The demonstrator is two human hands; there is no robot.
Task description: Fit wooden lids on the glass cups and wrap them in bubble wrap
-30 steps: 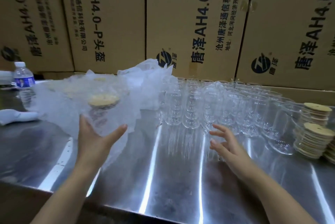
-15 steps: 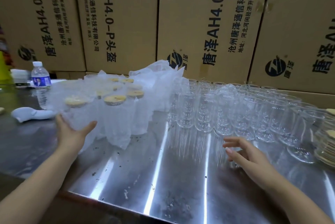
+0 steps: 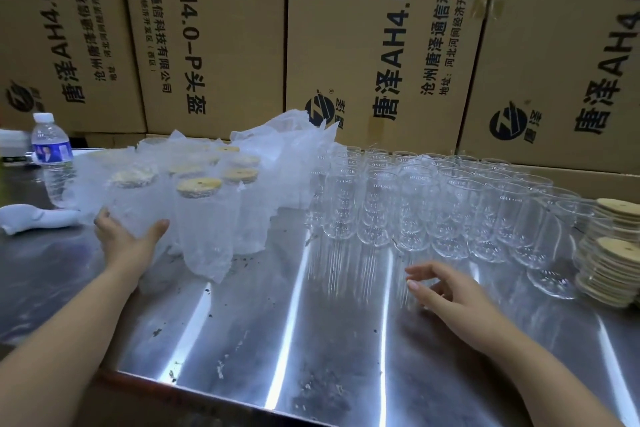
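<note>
Glass cups, bare and upright with their long axes vertical, stand in close rows across the centre and right of the frame. They lie above and just beyond the right hand, which is the nearer of the two hands. Wrapped cups, each lidded and sleeved in bubble wrap, are grouped at centre left, with loose bubble wrap rising behind them. Wooden lids are stacked at the right edge, just beside the last bare cups.

The left hand grasps the lower wall of one wrapped cup at the group's left side, thumb on one side and fingers on the other. The right hand is released, its fingers loosely bent and holding nothing, low over the metal. By judgement, the next bare cup and lid fall to the right hand.

Cardboard boxes printed with text fill the whole upper frame. The steel surface spans the lower frame, reflective and flecked with debris. A water bottle stands at upper left.
</note>
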